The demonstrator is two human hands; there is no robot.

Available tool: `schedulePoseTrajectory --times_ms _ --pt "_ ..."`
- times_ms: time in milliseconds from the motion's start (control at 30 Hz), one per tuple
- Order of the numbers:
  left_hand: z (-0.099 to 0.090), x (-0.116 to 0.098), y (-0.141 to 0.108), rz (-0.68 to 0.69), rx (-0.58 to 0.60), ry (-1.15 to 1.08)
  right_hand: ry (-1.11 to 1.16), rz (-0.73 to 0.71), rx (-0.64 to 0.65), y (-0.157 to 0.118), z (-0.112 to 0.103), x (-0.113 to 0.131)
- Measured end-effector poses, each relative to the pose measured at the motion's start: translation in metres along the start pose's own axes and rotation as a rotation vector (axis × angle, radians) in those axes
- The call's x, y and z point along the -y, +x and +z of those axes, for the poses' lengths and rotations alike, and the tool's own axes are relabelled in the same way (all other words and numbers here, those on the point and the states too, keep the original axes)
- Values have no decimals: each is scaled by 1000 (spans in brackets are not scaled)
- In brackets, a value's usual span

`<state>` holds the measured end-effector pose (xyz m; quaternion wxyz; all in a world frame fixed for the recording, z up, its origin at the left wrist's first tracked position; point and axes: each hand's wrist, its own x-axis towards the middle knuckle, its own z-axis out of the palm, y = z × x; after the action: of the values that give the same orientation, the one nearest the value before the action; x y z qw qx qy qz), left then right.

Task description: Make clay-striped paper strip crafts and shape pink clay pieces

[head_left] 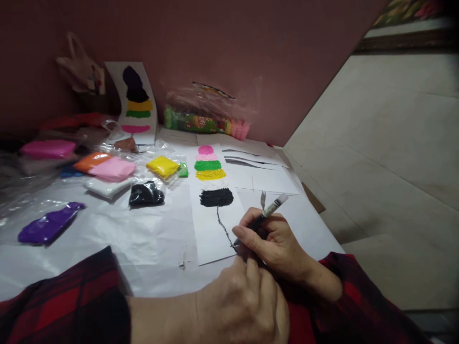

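Note:
My right hand [276, 239] grips a black pen [268, 211] with a pale end, slanted over the lower edge of a white paper strip [211, 239]. On that strip sit stacked bands of clay: pink, light pink, green, yellow, white and a black band [216, 197]. A thin black clay line [224, 227] trails from the black band toward my fingertips. Curled at the near edge of the strip, my left hand [247, 301] has its fingertips close to my right hand; whatever they pinch is hidden. Fork tines [263, 199] poke up behind my right hand; the handle is hidden.
Bagged clay lies to the left: purple [52, 224], black [147, 193], yellow [163, 166], pink [113, 168] and others. A similar clay picture [134, 95] leans at the back, beside a plastic pack [208, 122]. White sheets [251, 155] lie to the right, near the table edge.

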<state>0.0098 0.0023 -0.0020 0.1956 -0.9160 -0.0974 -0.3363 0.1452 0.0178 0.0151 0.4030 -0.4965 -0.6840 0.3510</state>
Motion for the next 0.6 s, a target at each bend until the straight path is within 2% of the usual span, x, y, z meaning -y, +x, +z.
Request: schedulePoseTrajectory --times_ms 600 --pt "0 0 -1 8 27 -9 2 -7 22 -1 0 1"
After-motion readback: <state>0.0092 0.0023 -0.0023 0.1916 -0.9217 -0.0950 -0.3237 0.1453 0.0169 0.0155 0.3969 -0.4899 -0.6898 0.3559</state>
